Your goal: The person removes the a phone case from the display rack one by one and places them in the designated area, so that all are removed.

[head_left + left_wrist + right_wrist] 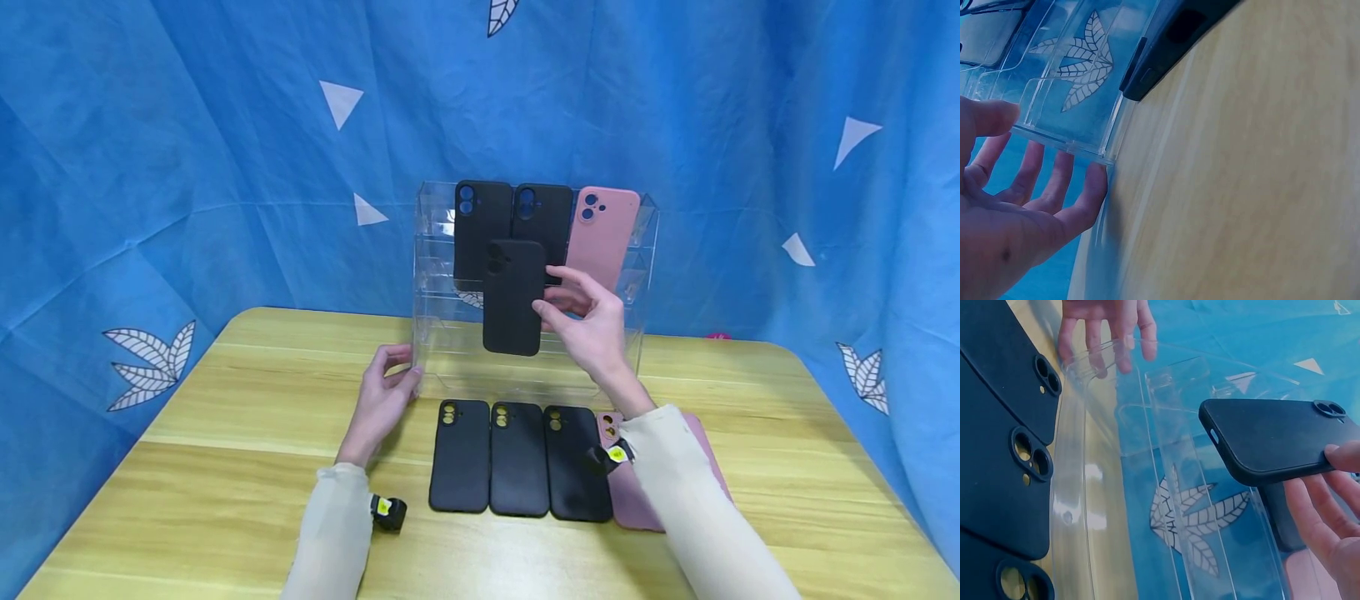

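Observation:
A black phone case (513, 298) is pinched by its right edge between the thumb and fingers of my right hand (592, 321). It is held upright in front of a clear acrylic display rack (457, 358). The case (1266, 434) also shows in the right wrist view, its camera cutout at the end near the fingers. My left hand (384, 404) grips the rack's left side low down; in the left wrist view the thumb lies on one side of the clear wall (1063, 142) and the fingers on the other. Two black cases (480, 221) and a pink case (611, 229) stand in the upper tier.
On the wooden table (247, 467), in front of the rack, lies a row of three black cases (517, 462) and a pink case (633, 496) partly under my right sleeve. A blue patterned curtain (225, 150) hangs behind the table.

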The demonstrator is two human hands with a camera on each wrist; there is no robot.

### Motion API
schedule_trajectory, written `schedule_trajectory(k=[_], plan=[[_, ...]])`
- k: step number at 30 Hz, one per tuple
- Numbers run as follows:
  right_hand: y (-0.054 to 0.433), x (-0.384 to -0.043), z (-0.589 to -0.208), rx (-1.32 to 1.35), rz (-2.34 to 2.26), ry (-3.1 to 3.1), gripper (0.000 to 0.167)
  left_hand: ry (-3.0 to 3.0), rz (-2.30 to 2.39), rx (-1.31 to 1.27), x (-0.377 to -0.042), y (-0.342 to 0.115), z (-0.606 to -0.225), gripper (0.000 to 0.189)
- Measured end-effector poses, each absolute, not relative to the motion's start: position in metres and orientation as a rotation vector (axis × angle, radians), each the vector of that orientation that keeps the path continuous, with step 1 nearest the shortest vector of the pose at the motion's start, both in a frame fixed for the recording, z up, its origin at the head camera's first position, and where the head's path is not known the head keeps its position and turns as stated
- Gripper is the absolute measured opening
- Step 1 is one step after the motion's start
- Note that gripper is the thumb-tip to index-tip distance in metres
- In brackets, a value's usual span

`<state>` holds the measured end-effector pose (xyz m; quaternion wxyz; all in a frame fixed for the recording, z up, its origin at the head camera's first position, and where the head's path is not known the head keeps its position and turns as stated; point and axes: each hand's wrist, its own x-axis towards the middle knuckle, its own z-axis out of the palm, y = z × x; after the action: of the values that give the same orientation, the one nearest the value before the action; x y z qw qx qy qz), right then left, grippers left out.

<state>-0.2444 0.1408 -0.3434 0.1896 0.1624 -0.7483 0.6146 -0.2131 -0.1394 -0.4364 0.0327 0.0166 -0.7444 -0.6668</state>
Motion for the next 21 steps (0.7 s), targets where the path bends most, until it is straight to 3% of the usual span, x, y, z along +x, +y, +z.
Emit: schedule_trajectory(k=[21], plan=[[0.186, -0.219, -0.354, 0.423, 1.645, -2.168, 0.049, -2.29, -2.058, 0.054, -0.214, -0.139, -0.437, 0.04]])
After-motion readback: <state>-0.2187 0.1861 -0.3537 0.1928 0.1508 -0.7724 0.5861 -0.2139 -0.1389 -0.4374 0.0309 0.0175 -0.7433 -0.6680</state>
